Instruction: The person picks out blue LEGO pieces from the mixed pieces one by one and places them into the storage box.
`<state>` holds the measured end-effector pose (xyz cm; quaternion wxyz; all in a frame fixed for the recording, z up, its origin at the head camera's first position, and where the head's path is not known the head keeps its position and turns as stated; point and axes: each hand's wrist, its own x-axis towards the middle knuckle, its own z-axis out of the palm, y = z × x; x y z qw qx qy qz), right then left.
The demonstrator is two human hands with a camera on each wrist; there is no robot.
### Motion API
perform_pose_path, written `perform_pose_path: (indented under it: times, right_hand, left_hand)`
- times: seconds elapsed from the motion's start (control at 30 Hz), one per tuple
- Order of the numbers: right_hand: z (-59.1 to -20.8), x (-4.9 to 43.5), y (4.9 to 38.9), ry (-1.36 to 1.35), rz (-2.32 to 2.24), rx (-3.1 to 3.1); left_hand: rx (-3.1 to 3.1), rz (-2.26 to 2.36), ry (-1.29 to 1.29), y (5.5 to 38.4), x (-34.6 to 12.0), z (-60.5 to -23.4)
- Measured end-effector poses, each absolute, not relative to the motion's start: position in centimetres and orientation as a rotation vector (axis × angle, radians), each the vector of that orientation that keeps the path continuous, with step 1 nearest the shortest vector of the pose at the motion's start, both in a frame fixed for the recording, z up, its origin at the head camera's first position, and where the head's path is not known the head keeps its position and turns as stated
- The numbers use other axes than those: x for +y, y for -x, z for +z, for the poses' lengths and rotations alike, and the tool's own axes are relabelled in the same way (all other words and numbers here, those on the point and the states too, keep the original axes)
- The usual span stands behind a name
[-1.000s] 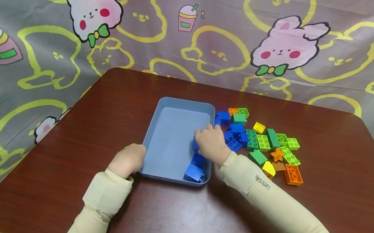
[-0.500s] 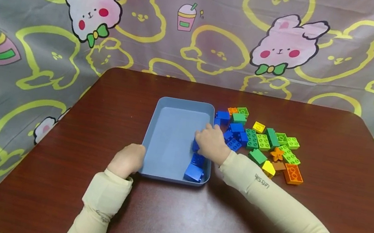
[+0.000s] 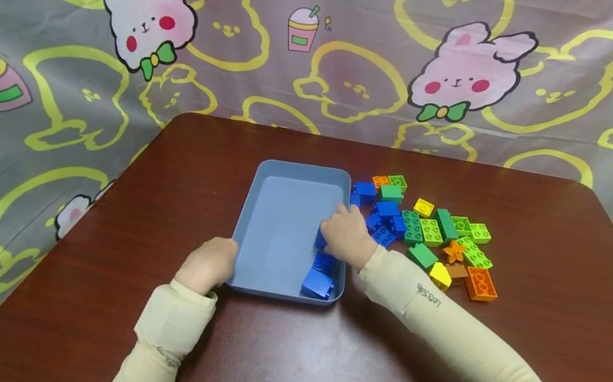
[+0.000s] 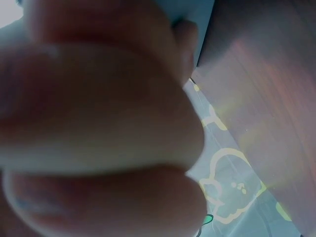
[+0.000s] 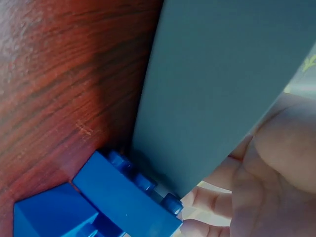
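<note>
A blue-grey tray (image 3: 279,227) lies on the table. At its near left edge, my left hand (image 3: 209,264) grips the rim with curled fingers, which loom large in the left wrist view. Over the right rim reaches my right hand (image 3: 348,235), its fingers bent down around a blue toy brick (image 3: 321,239) inside the tray; the fingertips are hidden. Two more blue bricks (image 3: 318,284) lie in the tray's near right part. In the right wrist view, the tray's outer wall (image 5: 212,84) covers part of the hand, and a blue brick (image 5: 128,197) stands against that wall.
Right of the tray spreads a loose pile of bricks: several blue ones (image 3: 386,210), green ones (image 3: 413,227), a yellow brick (image 3: 424,208), an orange brick (image 3: 481,284) and an orange flower piece (image 3: 454,251). A patterned cloth (image 3: 345,35) hangs behind the brown table (image 3: 180,183).
The head view has shifted very slightly. Both hands, the tray and the bricks hold their places.
</note>
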<state>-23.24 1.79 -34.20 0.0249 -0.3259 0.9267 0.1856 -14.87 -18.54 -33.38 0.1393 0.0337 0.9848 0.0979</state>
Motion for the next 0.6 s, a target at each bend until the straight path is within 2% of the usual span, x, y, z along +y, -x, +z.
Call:
perform_pose_path:
  times: [0.33, 0.6]
  right_hand:
    - [-34.3, 1.8, 23.3, 0.974, 0.553, 2.869]
    - [-33.1, 2.5, 23.0, 1.054, 0.422, 2.934]
  left_hand:
    - [2.847, 0.284, -0.120, 14.9, -18.4, -33.4]
    - [2.850, 0.288, -0.120, 14.9, -18.5, -33.4]
